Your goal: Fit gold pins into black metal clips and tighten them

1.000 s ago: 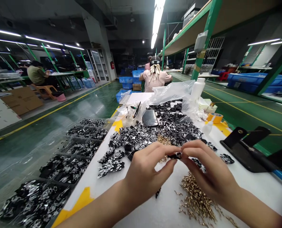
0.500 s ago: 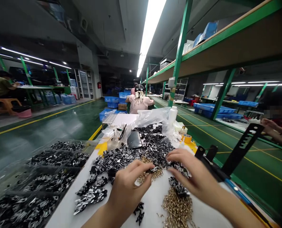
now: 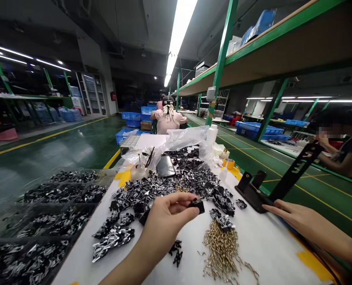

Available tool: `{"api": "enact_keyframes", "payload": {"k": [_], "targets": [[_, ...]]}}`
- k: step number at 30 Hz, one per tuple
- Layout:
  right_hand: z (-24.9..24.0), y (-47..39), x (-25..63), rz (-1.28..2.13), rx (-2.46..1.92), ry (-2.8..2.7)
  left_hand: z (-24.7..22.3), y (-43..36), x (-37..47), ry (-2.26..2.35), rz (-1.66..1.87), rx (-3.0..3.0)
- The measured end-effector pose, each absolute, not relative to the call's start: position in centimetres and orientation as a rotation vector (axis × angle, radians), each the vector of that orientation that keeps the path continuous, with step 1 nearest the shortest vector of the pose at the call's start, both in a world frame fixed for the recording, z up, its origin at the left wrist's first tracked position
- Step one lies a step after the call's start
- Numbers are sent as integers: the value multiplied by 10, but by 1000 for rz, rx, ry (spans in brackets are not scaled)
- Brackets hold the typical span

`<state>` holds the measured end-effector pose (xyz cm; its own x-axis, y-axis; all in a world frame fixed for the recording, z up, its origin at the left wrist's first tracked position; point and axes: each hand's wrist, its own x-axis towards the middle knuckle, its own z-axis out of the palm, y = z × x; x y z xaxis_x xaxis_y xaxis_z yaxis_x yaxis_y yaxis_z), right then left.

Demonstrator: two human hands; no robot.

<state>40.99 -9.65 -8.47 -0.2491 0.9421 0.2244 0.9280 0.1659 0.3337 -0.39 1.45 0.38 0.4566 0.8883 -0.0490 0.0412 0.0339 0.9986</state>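
My left hand point(image 3: 171, 217) is closed in a pinch over the middle of the white worktop. Between thumb and fingers it holds a small black part point(image 3: 197, 206) with a bit of shiny metal on top. My right hand point(image 3: 303, 223) is at the right edge of the worktop, fingers stretched out over a blue tool point(image 3: 284, 222) that is mostly covered. Its fingertips are close to the base of a black slotted stand point(image 3: 254, 196). Beyond my left hand spreads a heap of black and silver parts point(image 3: 152, 190). Small gold-coloured pieces point(image 3: 221, 245) lie piled nearer me.
A compartmented tray point(image 3: 95, 213) of black parts stands at the left. Farther back are a phone point(image 3: 165, 166), clear plastic bags point(image 3: 187, 138), a white bottle point(image 3: 212, 135) and orange tape point(image 3: 228, 163). A green-edged shelf point(image 3: 282, 35) overhangs the right. Other people sit ahead and at right.
My right hand has left the heap and moved right to the blue tool beside the stand. My left hand still pinches a small black part, now slightly farther right. The view has shifted a little.
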Motion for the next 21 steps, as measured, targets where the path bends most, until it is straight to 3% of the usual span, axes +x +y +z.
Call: {"api": "enact_keyframes", "payload": {"k": [12, 21], "targets": [[-84, -92, 397, 572, 2004, 2453, 2, 16, 2, 955, 863, 1268], [-52, -113, 346, 486, 2227, 2456, -1, 14, 2, 980, 781, 1324]]}}
